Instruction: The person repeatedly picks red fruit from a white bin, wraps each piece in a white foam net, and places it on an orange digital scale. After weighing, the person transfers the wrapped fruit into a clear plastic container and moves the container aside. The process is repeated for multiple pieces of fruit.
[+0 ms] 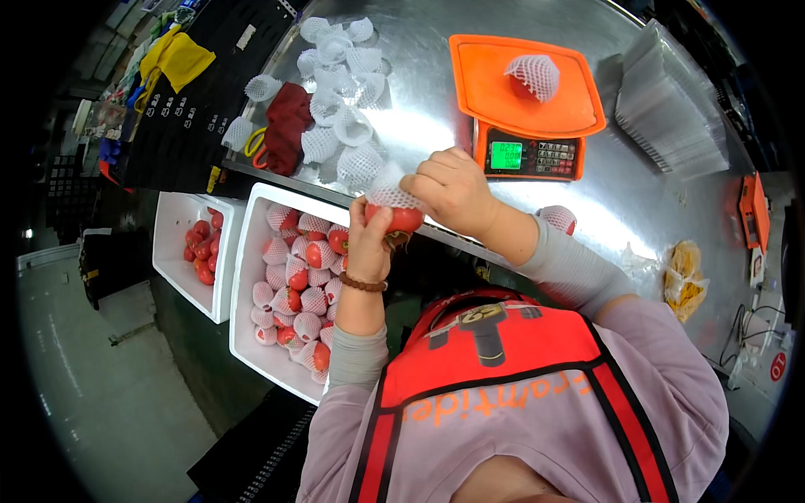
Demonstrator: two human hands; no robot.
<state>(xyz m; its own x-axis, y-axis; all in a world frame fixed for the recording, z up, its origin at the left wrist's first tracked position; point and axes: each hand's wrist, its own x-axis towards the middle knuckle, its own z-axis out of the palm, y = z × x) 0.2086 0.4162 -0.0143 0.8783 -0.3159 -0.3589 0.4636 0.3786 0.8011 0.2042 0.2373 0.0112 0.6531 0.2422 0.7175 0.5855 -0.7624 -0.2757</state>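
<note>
My left hand [369,243] grips a red tomato-like fruit [401,220] from below, over the table's near edge. My right hand [451,189] holds a white foam net sleeve [387,189] that sits over the top of that fruit. Beyond my hands lies a pile of empty white foam nets [340,92] on the steel table [654,201]. An orange scale [524,101] stands to the right with one netted fruit [534,75] on its tray.
A white foam box [251,277] below the table holds several netted fruits. A smaller white box [172,243] to its left holds bare red fruits. A stack of clear plastic trays [671,105] is at the far right. A dark red cloth [285,126] lies beside the nets.
</note>
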